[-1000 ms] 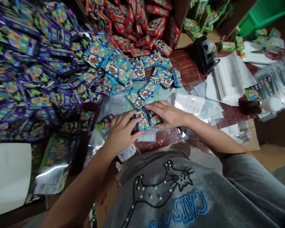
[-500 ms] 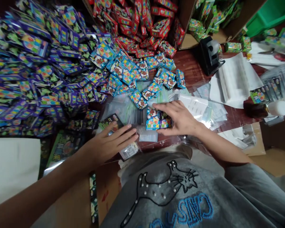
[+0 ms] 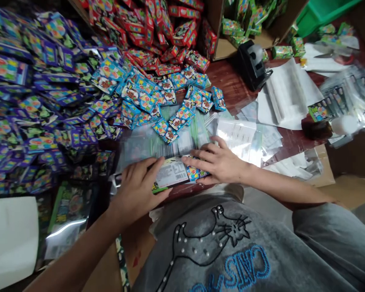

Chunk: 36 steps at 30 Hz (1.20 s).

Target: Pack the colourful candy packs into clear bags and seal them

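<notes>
My left hand (image 3: 140, 184) is closed around the left end of a flat printed card (image 3: 172, 175), its pale side with a barcode facing up. My right hand (image 3: 220, 164) curls over a few small colourful packets (image 3: 194, 173), which lie against the card's right end. Its fingertips reach the card's edge, and the palm covers part of the packets. Just beyond both hands, loose blue packets (image 3: 166, 130) rest on a layer of clear plastic bags (image 3: 136, 148).
Purple packets (image 3: 36, 105) are heaped at left, red ones (image 3: 158, 28) at the back. A black tape dispenser (image 3: 252, 65) stands beyond a white paper stack (image 3: 287, 93). A white-capped bottle (image 3: 319, 129) lies at right. Scissors (image 3: 343, 59) rest farther back.
My left hand lay flat with spread fingers over the card; now it grips the card, which has moved right against the packets. My right hand stays on the packets. The view has shifted slightly.
</notes>
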{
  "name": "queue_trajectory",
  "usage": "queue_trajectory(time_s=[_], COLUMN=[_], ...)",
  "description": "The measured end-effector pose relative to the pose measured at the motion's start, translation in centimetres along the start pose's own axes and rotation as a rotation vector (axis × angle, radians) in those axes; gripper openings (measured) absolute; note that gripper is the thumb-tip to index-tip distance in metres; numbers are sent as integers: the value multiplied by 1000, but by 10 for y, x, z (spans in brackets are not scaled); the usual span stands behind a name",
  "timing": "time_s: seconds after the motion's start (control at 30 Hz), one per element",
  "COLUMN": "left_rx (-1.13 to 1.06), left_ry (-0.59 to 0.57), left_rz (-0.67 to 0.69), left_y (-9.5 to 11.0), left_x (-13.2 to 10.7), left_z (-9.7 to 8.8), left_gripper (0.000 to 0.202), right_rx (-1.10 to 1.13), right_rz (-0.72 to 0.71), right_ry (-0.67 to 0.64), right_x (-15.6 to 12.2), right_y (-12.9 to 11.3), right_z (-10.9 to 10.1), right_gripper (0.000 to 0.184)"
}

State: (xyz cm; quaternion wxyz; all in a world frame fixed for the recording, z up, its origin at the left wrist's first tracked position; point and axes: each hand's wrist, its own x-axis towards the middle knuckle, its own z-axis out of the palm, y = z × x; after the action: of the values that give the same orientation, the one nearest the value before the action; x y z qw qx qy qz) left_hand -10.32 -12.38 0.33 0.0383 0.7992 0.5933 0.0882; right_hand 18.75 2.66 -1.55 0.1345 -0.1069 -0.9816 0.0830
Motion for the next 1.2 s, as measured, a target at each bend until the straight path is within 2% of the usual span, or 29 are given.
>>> queue_trajectory(time_s=[0.13, 0.27, 0.3, 0.37, 0.43, 0.5, 0.67, 0.8, 1.03, 1.2], left_rx=[-32, -50, -51, -65, -97, -136, -194, -177, -120, -171], left_ry=[-24, -37, -42, -33, -25, -26, -30, 22, 53, 70], left_rz=[-105, -232, -250, -267, -250, -221, -198, -193, -215, -242], left_y=[-9, -19, -20, -22, -22, -23, -27, -27, -24, -23], left_x=[-7, -11, -11, -11, -9, -7, -4, 0, 22, 36], left_z=[20, 33, 35, 37, 37, 37, 36, 34, 28, 23], left_gripper=[79, 79, 80, 81, 79, 77, 76, 74, 78, 84], right_rx=[172, 344, 371, 409, 443, 481, 535, 557, 516, 517], right_rz=[-22, 38, 46, 41, 3, -45, -60, -61, -35, 12], right_ry=[-44, -82, -105, -150, -181, -199, -225, -217, -151, -51], right_x=[25, 34, 33, 32, 34, 40, 52, 53, 52, 45], right_y=[15, 42, 48, 57, 59, 60, 68, 78, 83, 101], right_z=[26, 31, 28, 22, 18, 19, 22, 12, -4, -16], right_gripper=[90, 110, 109, 95, 78, 71, 71, 67, 65, 67])
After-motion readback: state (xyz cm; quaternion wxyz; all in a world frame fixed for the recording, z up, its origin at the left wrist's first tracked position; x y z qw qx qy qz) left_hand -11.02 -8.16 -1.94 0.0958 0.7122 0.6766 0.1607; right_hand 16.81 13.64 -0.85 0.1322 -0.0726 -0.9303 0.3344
